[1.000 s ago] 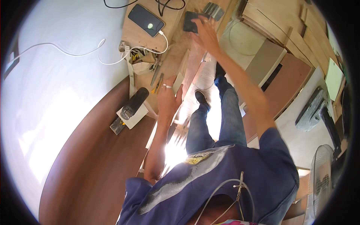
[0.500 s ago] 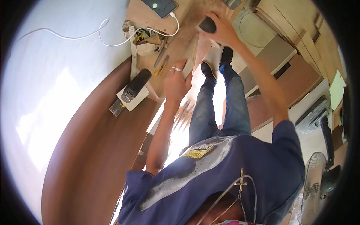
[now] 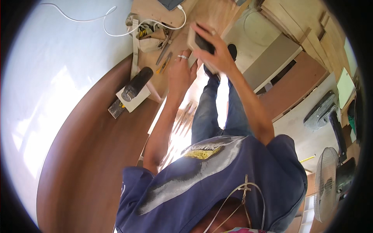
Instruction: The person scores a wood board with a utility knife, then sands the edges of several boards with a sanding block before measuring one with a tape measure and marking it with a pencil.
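Note:
My right hand (image 3: pixel 219 56) grips a handheld block (image 3: pixel 204 42) with a dark back and pale edges, possibly a sanding block. It is held over the workbench edge, just right of my left hand. My left hand (image 3: pixel 180 73), with a ring on one finger, is curled around a pale board piece, mostly hidden now by the hand and the block. Left of that hand lie a yellow utility knife (image 3: pixel 164 64) and a long, dark, flat tool (image 3: pixel 163 49) on the wooden surface. The block partly covers my shoes below.
A canvas tool pouch (image 3: pixel 149 42) and a phone (image 3: pixel 171 3) on a white cable lie at the upper left. A black bottle (image 3: pixel 138 84) rests on a white board (image 3: pixel 134 101). Grey and brown panels (image 3: pixel 272 64) stand at right, with a fan (image 3: pixel 325 182) below.
My right hand has brought the block left and down, close to my left hand. The left hand keeps its grip with little movement. The whole view has shifted slightly.

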### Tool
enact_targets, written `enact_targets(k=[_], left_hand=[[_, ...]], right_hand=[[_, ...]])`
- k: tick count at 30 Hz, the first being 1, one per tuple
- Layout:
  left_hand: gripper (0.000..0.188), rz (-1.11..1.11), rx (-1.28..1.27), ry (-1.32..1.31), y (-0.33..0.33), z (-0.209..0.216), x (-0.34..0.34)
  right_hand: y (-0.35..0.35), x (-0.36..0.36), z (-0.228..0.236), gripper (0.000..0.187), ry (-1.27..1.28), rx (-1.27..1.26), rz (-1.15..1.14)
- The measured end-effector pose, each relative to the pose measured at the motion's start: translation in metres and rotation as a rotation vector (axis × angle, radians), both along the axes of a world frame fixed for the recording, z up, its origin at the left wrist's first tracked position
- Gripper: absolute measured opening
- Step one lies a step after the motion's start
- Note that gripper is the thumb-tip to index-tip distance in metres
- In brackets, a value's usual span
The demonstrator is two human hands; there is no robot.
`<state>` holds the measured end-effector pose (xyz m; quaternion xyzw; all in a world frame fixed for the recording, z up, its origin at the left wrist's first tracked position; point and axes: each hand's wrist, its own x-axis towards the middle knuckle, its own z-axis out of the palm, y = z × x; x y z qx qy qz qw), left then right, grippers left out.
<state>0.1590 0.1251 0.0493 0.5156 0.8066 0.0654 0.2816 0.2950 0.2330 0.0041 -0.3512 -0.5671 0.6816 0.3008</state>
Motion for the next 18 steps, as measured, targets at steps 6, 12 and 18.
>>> enact_targets(k=[6, 12, 18], left_hand=[[0.038, 0.033, 0.100, 0.007, -0.003, -0.001, -0.015], [0.036, 0.052, 0.110, -0.003, 0.004, -0.004, -0.022], [0.039, 0.036, 0.025, -0.021, 0.000, -0.006, -0.013]], right_hand=[[-0.035, 0.020, 0.007, 0.076, -0.111, 0.098, 0.041], [-0.030, 0.016, -0.003, 0.072, 0.043, -0.042, -0.065], [0.009, -0.027, 0.003, 0.073, 0.004, -0.003, -0.042]])
